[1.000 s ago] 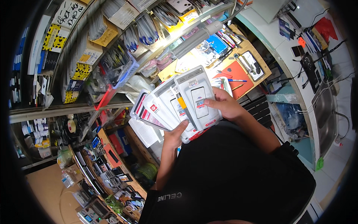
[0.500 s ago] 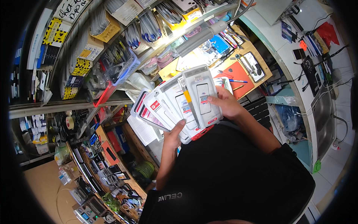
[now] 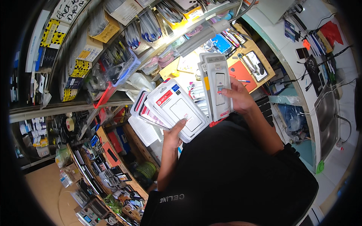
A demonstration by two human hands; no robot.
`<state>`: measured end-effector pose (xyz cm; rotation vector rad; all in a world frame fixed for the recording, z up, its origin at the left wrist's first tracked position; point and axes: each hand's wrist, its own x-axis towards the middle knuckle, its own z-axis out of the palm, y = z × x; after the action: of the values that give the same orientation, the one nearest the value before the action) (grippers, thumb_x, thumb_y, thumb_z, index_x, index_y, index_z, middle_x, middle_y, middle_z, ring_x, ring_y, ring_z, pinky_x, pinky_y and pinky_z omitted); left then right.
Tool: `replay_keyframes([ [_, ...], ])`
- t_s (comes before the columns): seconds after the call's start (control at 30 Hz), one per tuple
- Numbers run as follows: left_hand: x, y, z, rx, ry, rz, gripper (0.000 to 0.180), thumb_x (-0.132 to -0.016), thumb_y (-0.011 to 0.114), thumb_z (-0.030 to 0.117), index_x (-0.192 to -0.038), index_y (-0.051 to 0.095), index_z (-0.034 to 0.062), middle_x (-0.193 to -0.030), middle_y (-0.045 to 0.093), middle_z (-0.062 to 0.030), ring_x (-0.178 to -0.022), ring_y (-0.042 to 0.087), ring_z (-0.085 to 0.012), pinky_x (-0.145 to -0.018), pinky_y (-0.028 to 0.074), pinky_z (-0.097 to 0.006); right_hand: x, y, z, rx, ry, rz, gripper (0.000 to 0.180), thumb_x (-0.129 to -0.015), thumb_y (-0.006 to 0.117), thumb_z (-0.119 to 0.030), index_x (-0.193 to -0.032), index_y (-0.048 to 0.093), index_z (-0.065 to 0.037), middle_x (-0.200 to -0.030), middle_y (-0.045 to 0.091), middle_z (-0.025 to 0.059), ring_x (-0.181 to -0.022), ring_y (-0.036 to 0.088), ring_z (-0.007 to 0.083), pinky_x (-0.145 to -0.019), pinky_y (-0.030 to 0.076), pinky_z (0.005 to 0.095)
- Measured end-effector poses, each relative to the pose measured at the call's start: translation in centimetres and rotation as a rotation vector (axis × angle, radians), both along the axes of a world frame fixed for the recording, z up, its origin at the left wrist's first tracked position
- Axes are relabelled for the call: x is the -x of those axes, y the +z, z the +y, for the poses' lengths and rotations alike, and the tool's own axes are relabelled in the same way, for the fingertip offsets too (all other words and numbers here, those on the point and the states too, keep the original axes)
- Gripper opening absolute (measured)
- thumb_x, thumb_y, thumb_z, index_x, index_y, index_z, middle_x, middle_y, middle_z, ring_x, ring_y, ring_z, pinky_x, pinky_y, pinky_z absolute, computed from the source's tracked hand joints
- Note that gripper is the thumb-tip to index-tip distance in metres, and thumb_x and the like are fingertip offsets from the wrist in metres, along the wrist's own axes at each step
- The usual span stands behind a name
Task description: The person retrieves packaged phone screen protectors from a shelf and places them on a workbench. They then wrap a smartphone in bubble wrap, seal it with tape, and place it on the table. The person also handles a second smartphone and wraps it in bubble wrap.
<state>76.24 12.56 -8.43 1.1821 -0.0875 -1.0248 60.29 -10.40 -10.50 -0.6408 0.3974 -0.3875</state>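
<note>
My left hand (image 3: 172,137) is closed round a fanned stack of flat plastic packs (image 3: 174,92), its thumb lying on the front one. That front pack is white with a red and blue top and a black phone-screen outline. To the right, my right hand (image 3: 241,97) grips a smaller bunch of similar packs (image 3: 215,67), grey and clear, with the thumb on the front face. A yellow strip and a red lower edge show on this bunch. The two bunches are apart at the top and close together at the bottom. The fingers behind both bunches are hidden.
Beyond the packs, a wooden workbench (image 3: 264,52) carries an orange mat (image 3: 236,69) and an opened phone (image 3: 255,64) under a bright lamp (image 3: 200,39). Packed shelves with a blue basket (image 3: 127,73) stand at left. A metal sink (image 3: 327,132) is at right.
My right hand has moved up and right with its bunch of packs, away from the left stack. The white front pack in my left hand is now uncovered.
</note>
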Motion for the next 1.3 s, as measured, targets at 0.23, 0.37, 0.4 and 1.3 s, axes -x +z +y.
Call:
replay_keyframes([
  [0.23,0.7,-0.3,-1.1,-0.144,-0.004,-0.107,0.055,-0.085,0.073,0.001,-0.135,0.050,-0.0023,-0.124,0.061,-0.0163,-0.110,0.064,-0.0275,-0.094,0.053,-0.040,-1.7,0.2,2.8,0.253,0.181,0.148,0.043,-0.094,0.061,-0.003,-0.135,0.048,0.000,-0.123,0.065,0.0117,-0.108,0.065,0.0178,-0.095,0.053,0.0351],
  [0.37,0.3,-0.1,-0.5,-0.056,-0.019,0.017,0.052,-0.085,0.069,-0.001,-0.134,0.051,-0.0024,-0.122,0.063,-0.0157,-0.109,0.064,-0.0264,-0.094,0.053,-0.039,-1.4,0.1,2.1,0.164,0.092,0.151,0.042,-0.093,0.064,-0.003,-0.133,0.051,0.001,-0.120,0.066,0.0111,-0.109,0.065,0.0171,-0.092,0.054,0.0332],
  [0.4,0.2,-0.1,-0.3,0.017,-0.010,0.048,0.051,-0.085,0.068,-0.002,-0.134,0.051,-0.0025,-0.122,0.063,-0.0157,-0.108,0.064,-0.0261,-0.094,0.053,-0.039,-1.1,0.0,1.6,0.139,0.049,0.118,0.042,-0.093,0.063,-0.003,-0.133,0.051,0.001,-0.120,0.066,0.0112,-0.109,0.065,0.0174,-0.092,0.054,0.0334],
  [1.3,0.4,-0.1,-0.5,-0.122,0.013,-0.035,0.051,-0.086,0.067,-0.002,-0.134,0.049,-0.0041,-0.123,0.062,-0.0165,-0.109,0.064,-0.0275,-0.094,0.054,-0.040,-0.9,-1.4,2.5,-0.087,0.197,0.056,0.051,-0.089,0.068,-0.003,-0.136,0.048,0.001,-0.124,0.064,0.0145,-0.112,0.065,0.0242,-0.099,0.053,0.0442],
])
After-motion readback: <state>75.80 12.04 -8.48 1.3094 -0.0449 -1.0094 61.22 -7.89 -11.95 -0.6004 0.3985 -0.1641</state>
